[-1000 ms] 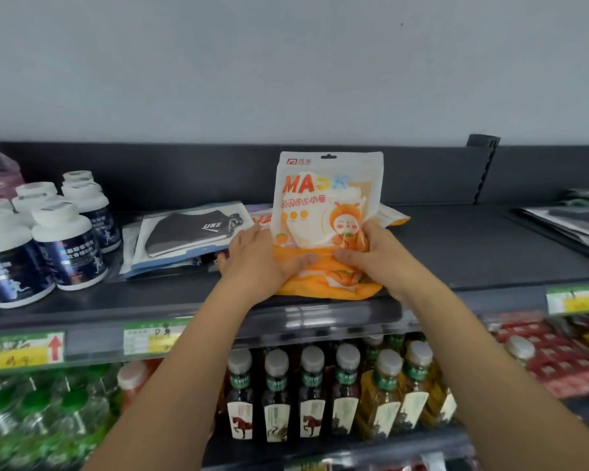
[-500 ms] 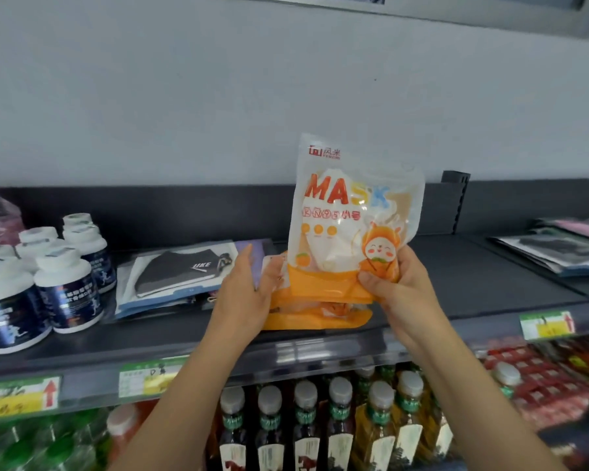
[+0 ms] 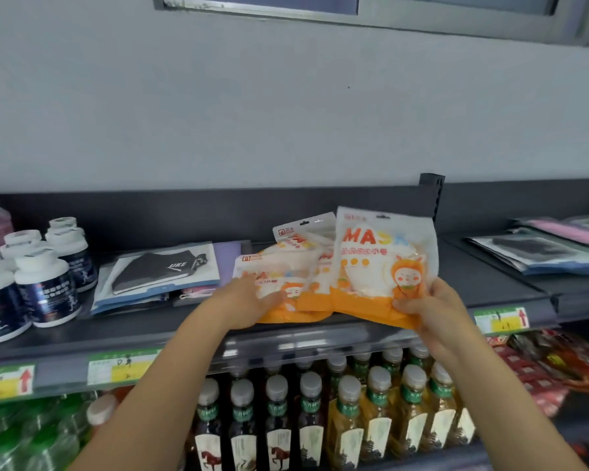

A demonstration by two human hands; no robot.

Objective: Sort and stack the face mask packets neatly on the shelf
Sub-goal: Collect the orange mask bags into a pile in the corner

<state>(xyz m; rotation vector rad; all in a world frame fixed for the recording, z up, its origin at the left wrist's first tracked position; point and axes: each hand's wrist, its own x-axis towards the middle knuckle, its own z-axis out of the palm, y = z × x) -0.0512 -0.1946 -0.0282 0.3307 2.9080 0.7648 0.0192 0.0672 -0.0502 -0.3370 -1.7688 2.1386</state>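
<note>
Orange mask packet (image 3: 385, 266) upright, header upward

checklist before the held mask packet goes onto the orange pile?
1. right hand grips held packet at its lower corner: ok.
2. left hand rests on orange pile, steadying it: ok.
3. orange pile squared up: not ok, packets fanned at different angles.
4. held packet print side out, same as pile: ok.
5. black mask packets lie left, not mixed into pile: ok.
</note>
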